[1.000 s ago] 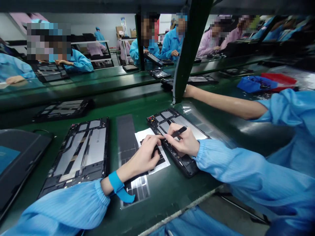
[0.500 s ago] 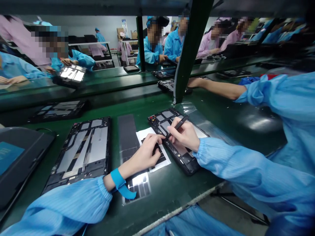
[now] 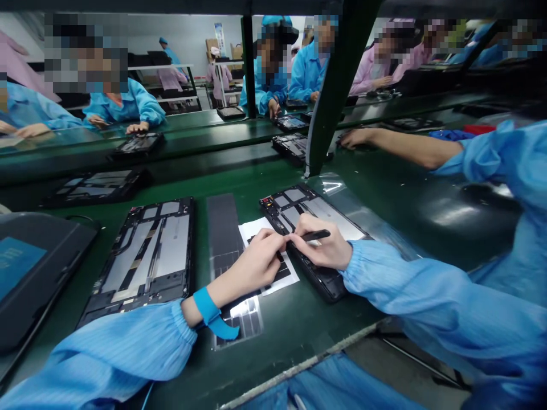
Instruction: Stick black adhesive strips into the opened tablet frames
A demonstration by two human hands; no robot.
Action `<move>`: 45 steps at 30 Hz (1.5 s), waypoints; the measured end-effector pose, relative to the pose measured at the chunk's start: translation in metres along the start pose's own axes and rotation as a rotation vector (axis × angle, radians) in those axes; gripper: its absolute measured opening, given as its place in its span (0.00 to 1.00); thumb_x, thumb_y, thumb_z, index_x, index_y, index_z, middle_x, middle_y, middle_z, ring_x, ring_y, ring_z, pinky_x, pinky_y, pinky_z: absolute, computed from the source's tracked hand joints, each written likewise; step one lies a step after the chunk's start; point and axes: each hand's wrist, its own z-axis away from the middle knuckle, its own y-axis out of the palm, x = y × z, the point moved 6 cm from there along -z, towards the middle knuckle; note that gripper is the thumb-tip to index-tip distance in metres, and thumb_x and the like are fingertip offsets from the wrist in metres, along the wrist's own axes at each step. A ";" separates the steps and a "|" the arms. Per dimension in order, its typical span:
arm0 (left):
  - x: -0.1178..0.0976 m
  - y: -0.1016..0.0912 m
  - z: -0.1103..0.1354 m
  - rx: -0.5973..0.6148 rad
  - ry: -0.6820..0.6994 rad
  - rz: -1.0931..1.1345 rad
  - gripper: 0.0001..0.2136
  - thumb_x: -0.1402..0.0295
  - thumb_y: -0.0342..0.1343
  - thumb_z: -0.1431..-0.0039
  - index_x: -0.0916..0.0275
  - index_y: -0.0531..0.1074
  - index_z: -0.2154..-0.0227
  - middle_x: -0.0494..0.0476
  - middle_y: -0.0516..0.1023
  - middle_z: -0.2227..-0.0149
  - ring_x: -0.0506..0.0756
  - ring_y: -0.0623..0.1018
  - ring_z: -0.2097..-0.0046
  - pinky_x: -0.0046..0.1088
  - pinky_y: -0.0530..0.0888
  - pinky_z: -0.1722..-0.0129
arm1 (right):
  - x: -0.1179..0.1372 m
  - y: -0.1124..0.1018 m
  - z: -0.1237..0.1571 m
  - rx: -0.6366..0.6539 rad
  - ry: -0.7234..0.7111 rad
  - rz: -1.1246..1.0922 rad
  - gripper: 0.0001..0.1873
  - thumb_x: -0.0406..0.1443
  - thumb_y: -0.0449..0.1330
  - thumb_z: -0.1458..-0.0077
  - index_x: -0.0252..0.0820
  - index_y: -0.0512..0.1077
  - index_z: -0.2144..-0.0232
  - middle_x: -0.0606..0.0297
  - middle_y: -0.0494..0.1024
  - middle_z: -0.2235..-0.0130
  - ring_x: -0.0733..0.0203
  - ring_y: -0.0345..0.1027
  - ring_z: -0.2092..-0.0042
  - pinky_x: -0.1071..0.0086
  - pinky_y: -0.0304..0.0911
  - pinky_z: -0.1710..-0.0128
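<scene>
My right hand [image 3: 322,242] is closed around slim black tweezers [image 3: 318,234], whose back end points to the right. It hovers over an opened tablet [image 3: 331,208] with grey battery panels and black frame. My left hand [image 3: 262,259], a blue strap [image 3: 209,310] on its wrist, meets the right fingertips at the tablet's left edge. Its thumb side is pinched, and whatever lies between the fingers is hidden. Below it is a white sheet with black strips [image 3: 290,279], partly covered by the hand. The tweezers' tips are hidden by the fingers.
A second opened tablet [image 3: 171,245] lies left on the green bench [image 3: 299,336]. A clear sheet with dark strips [image 3: 222,222] lies between the tablets. A dark grey device [image 3: 51,273] stands far left. A green post [image 3: 329,102] rises ahead; a co-worker's arm [image 3: 401,148] reaches in at right.
My hands have come together at the fingertips, and the tweezers have tipped from slanting up to nearly level. Across the bench, a co-worker has lowered a raised tablet onto the line.
</scene>
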 end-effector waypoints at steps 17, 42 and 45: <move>0.048 -0.052 0.051 0.827 -0.472 -0.066 0.14 0.60 0.58 0.58 0.62 0.68 0.68 0.53 0.66 0.64 0.56 0.67 0.60 0.26 0.64 0.66 | 0.063 0.087 -0.016 0.465 0.279 -0.426 0.05 0.35 0.57 0.49 0.38 0.67 0.73 0.66 0.71 0.71 0.66 0.64 0.70 0.73 0.60 0.71; 0.057 -0.043 0.043 0.829 -0.515 0.077 0.11 0.69 0.54 0.54 0.63 0.68 0.64 0.53 0.71 0.64 0.52 0.70 0.66 0.22 0.65 0.70 | 0.035 0.091 -0.018 0.324 0.431 -0.479 0.07 0.35 0.56 0.48 0.38 0.67 0.76 0.67 0.70 0.74 0.66 0.67 0.70 0.72 0.63 0.70; 0.058 -0.044 0.044 0.820 -0.530 0.077 0.10 0.68 0.54 0.54 0.63 0.68 0.67 0.53 0.71 0.66 0.51 0.69 0.67 0.22 0.64 0.70 | 0.036 0.092 -0.017 0.293 0.469 -0.562 0.07 0.35 0.56 0.48 0.37 0.66 0.76 0.66 0.70 0.74 0.65 0.69 0.70 0.71 0.65 0.69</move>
